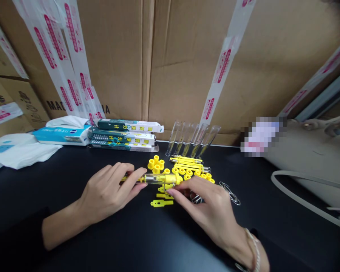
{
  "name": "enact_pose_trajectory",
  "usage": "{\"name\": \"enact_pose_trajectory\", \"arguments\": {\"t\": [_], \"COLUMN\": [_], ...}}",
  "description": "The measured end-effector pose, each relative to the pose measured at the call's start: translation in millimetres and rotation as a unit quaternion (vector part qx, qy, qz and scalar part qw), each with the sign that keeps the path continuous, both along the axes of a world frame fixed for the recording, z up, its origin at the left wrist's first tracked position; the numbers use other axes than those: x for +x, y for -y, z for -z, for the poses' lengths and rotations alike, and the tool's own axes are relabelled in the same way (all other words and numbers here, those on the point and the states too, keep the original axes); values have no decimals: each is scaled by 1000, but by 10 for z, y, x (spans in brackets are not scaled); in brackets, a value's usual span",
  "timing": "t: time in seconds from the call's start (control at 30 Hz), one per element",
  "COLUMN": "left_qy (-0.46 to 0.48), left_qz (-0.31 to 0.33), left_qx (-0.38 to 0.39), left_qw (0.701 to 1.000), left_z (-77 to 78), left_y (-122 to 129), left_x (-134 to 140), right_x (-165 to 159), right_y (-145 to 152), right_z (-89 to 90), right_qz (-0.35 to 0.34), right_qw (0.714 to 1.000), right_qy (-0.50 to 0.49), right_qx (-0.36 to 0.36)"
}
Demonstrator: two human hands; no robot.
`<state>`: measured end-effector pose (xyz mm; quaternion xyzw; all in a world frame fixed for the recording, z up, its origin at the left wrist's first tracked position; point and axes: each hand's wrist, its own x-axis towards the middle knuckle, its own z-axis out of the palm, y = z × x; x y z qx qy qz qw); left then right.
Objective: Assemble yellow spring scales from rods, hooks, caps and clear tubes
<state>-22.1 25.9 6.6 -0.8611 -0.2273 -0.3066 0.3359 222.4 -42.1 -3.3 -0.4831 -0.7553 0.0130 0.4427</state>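
Observation:
A clear tubular spring scale point(158, 178) with a yellow inner part lies level between my hands. My left hand point(109, 189) is closed round its left end. My right hand point(208, 198) pinches at the yellow cap point(175, 179) on the right end; a small metal piece shows just under the cap, partly hidden by the fingers. Below the tube lie flat yellow plastic strips point(162, 203). Yellow collars point(156, 164) and yellow rings point(187, 172) sit just beyond it. Metal hooks point(229, 193) lie partly behind my right hand.
Several clear tubes point(187, 139) stand at the back, with yellow spring assemblies point(187, 162) before them. Stacked printed boxes point(124, 136) and a blue tissue pack point(62, 132) are back left. A pale bag point(306, 162) with a strap is at right. Large cartons point(116, 56) close off the back.

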Motion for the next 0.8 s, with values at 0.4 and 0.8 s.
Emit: {"name": "enact_pose_trajectory", "arguments": {"t": [0.4,0.8], "left_qy": [-26,-35], "left_qz": [-7,19], "left_qx": [3,-37], "left_qw": [1000,999], "left_z": [52,48], "left_y": [8,5], "left_x": [-20,-14], "right_x": [75,148], "right_y": [-41,-49], "right_z": [24,-16], "right_qz": [16,-9], "right_qw": [995,966], "right_qy": [75,216], "right_qx": [70,139]}}
